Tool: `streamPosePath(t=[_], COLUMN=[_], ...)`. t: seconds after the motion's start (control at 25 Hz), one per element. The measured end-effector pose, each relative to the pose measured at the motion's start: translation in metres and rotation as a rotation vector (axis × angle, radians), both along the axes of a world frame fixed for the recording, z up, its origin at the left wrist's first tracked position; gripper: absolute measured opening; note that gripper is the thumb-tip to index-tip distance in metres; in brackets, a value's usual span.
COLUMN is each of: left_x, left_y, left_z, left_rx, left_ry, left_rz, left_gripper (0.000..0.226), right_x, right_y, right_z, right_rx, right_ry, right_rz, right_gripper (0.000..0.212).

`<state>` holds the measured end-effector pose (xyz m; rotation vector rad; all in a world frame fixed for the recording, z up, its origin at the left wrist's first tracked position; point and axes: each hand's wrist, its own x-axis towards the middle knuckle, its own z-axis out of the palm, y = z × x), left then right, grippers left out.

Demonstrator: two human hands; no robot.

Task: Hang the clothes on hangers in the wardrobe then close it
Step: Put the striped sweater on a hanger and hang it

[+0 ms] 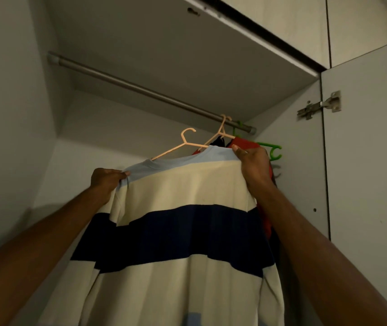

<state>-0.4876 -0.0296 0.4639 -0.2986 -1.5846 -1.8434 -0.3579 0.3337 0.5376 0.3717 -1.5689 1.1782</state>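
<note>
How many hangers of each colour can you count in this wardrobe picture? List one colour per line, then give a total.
Pink hangers: 2, one carrying the striped shirt with its hook not yet on the rail, one hooked on the rail
Green hangers: 1, at the right end of the rail
Total: 3 hangers that can be made out

The striped sweater [183,231] runs off the bottom edge and hides most of its pink hanger [180,147], the red garment [264,184] behind it and the right hand [253,165] fingers' grip, while the green hanger [271,149] shows only partly.
</note>
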Motion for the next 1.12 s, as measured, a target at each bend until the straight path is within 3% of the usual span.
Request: streamPosePath(t=[0.16,0.44,0.56,0.76,1.04,1.12], left_x=[-0.037,-0.093,-0.128,-0.164,-0.186,-0.193], left_y=[0.014,0.039,0.038,0.049,0.09,0.102], left_z=[0.025,0.042,0.066,0.108,0.139,0.143], left_rx=[-0.049,-0.038,-0.158,-0.284,-0.061,-0.018], left_ry=[-0.072,-0.078,-0.166,-0.132,0.048,0.065], left_rz=[-0.015,-0.126,-0.26,-0.283,-0.199,-0.218], left_gripper=[0.032,0.021,0.034,0.048,0.023,0.03], right_x=[-0.01,-0.029,-0.038,-0.053,-0.042,-0.036], right_y=[0.009,0.011,0.005,-0.008,-0.019,-0.02], right_z=[0.017,0.027,0.041,0.073,0.087,0.079], right_rx=[0.01,0.061,0.082,0.059,-0.03,-0.042], right_ry=[0.009,0.035,0.032,0.073,0.151,0.176], right_rz=[-0.059,-0.239,-0.331,-0.415,-0.517,-0.542], right_gripper=[0.038,0.04,0.042,0.041,0.056,0.056])
